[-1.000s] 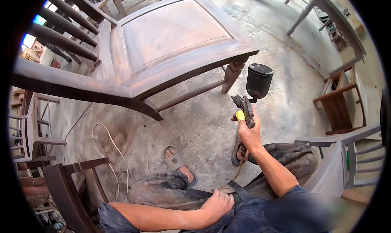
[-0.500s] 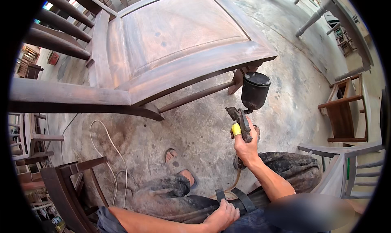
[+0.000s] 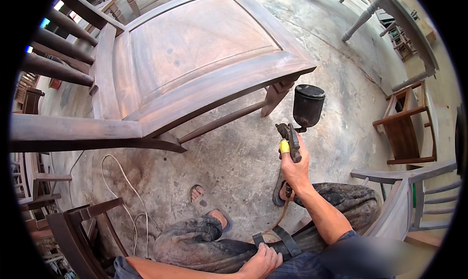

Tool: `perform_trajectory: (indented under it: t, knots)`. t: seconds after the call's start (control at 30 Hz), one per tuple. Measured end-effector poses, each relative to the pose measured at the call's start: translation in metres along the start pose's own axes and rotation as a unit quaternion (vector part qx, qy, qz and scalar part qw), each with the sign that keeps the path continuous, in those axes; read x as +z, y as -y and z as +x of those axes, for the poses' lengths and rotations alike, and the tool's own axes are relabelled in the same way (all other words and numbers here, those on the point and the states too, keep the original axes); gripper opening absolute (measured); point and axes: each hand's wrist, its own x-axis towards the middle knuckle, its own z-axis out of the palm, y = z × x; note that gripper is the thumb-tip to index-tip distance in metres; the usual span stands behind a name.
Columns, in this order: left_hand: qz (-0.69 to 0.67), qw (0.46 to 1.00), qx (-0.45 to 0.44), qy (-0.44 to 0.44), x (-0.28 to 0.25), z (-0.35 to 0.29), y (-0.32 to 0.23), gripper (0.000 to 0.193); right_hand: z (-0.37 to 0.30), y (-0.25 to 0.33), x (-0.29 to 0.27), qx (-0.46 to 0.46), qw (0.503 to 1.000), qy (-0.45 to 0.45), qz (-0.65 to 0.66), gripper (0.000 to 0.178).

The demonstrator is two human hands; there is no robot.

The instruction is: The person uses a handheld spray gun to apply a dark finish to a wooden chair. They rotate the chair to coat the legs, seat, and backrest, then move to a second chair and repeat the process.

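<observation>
My right hand (image 3: 295,168) is closed round a spray gun (image 3: 292,141), whose black paint cup (image 3: 308,105) stands above it. Yellow wrapping (image 3: 284,146) covers one digit of that hand. A thin hose (image 3: 282,213) hangs below the gun. Ahead and to the left is a large brown wooden chair (image 3: 195,49) with a framed panel seat; the gun is apart from its front right corner. Over my lap, my left hand (image 3: 262,262) has its fingers curled beside a dark strap-like piece (image 3: 287,241); whether it grips anything is hidden.
A pale cable (image 3: 127,181) loops over the stained concrete floor (image 3: 234,157). Dark wooden furniture (image 3: 73,240) stands close at my left. Grey-toned chair parts (image 3: 404,196), a brown wooden piece (image 3: 408,128) and a turned-leg table (image 3: 407,30) are on the right.
The chair and floor have shifted left in view. The spray gun sits slightly farther right relative to the chair's corner, still in my right hand. My left hand stays over my lap.
</observation>
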Motion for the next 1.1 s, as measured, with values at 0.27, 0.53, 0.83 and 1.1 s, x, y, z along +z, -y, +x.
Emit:
perform_trajectory:
  t: [0.27, 0.53, 0.83, 1.1]
  knots:
    - [-0.015, 0.999, -0.006, 0.033, -0.015, 0.002, -0.004, 0.05, -0.024, 0.022, 0.022, 0.008, 0.995, 0.096, 0.031, 0.051]
    - [-0.02, 0.999, -0.008, 0.039, -0.013, -0.001, -0.009, 0.053, -0.05, 0.035, 0.06, -0.001, 0.982, 0.171, 0.082, 0.051]
    - [0.01, 0.999, -0.015, 0.033, -0.008, -0.001, -0.014, 0.053, -0.071, 0.036, 0.078, 0.005, 0.968, 0.219, 0.122, 0.053]
    - [0.037, 0.999, -0.011, 0.031, -0.012, -0.002, -0.01, 0.053, -0.042, 0.022, 0.05, 0.025, 0.986, 0.126, 0.109, 0.047]
